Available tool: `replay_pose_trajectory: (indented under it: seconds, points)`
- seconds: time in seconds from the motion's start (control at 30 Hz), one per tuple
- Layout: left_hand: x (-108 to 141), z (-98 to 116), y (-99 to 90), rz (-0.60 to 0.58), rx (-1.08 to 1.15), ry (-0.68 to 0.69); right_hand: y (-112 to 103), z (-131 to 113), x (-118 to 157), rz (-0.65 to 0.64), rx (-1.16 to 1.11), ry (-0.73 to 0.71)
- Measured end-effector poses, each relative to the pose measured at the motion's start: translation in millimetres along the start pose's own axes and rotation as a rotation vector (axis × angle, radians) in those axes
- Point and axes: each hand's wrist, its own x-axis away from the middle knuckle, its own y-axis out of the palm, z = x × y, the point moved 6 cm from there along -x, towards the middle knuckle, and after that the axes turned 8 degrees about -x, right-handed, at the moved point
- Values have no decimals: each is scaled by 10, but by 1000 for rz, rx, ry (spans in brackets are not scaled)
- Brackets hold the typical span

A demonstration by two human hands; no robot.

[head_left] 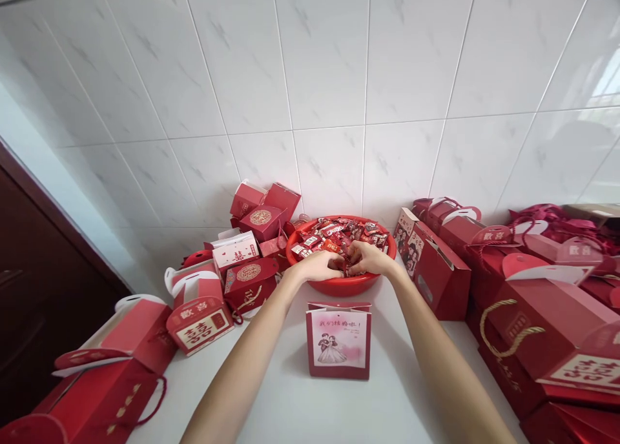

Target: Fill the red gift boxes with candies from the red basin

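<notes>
Both hands reach into a red basin (339,285) heaped with small wrapped candies (317,235). My left hand (320,265) is at the front of the heap, fingers curled down among the candies. Close beside it, my right hand (369,259) has its fingers bent into the same heap. The fingertips of both are partly hidden, and what they grip cannot be made out. In front of the basin, between my forearms, a small red box (338,342) with a pink picture of a couple stands upright.
Red gift boxes (252,282) are piled at the left, with larger ones (111,360) nearer the front. More red boxes (557,328) are stacked along the right. A white tiled wall (329,166) rises behind the white table (310,408).
</notes>
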Motion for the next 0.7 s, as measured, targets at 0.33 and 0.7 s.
replay_pose_trajectory:
  seconds: [0.33, 0.7]
  points:
    - [2, -86, 76, 130, 205, 21, 10, 39, -49, 20, 19, -32]
    - [117, -104, -9, 355, 173, -45, -16, 63, -76, 38, -339, -99]
